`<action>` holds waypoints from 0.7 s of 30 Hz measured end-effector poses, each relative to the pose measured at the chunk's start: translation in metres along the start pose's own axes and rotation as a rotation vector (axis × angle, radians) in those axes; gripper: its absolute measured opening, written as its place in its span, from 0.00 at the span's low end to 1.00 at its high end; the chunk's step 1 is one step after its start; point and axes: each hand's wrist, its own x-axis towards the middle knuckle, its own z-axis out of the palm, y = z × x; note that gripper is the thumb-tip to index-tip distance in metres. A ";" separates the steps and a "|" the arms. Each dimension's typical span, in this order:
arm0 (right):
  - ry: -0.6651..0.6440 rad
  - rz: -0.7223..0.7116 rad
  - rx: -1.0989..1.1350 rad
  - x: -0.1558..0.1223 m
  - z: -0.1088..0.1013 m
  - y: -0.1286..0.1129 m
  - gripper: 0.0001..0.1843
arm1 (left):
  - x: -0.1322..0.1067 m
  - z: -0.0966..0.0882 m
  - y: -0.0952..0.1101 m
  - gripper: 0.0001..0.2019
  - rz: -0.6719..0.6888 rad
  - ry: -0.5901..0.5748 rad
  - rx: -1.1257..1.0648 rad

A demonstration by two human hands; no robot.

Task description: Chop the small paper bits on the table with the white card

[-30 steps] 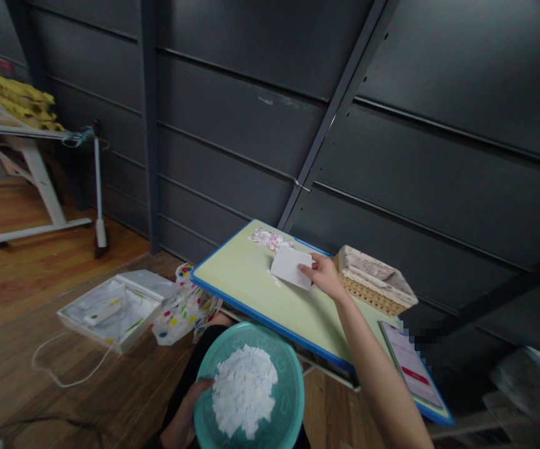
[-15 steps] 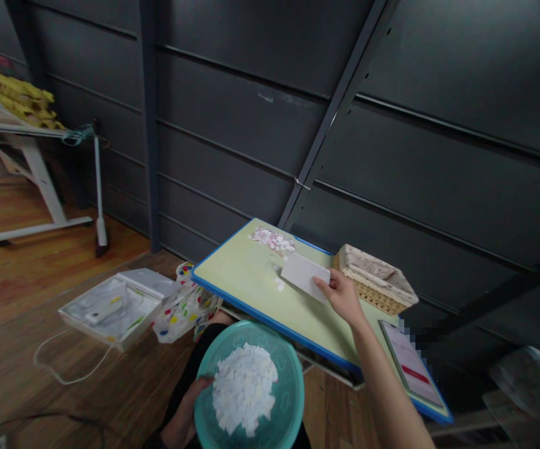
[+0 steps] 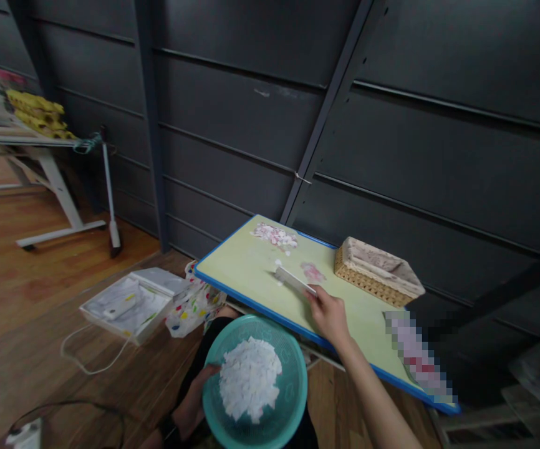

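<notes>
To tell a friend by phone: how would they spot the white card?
Find the green table with the blue rim. Near its middle, the right hand holds a white card. Unlike the small paper scraps nearby, it is one long flat piece.

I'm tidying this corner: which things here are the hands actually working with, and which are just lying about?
In hand: right hand gripping white card on the table; left hand holding teal bowl of white paper scraps; pink scraps beside the card.
Lying about: wicker basket, open white box, spotted bag.
</notes>
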 end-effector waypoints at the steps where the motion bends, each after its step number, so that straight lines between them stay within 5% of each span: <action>1: -0.003 -0.012 0.002 -0.003 -0.001 0.000 0.14 | -0.001 0.000 0.001 0.14 -0.001 -0.009 0.018; 11: -0.043 -0.124 0.097 -0.031 -0.010 -0.010 0.12 | -0.032 0.030 0.037 0.21 0.063 -0.080 0.091; 21: -0.099 -0.200 0.229 -0.038 -0.018 -0.020 0.11 | -0.053 0.033 0.056 0.07 0.081 -0.136 0.157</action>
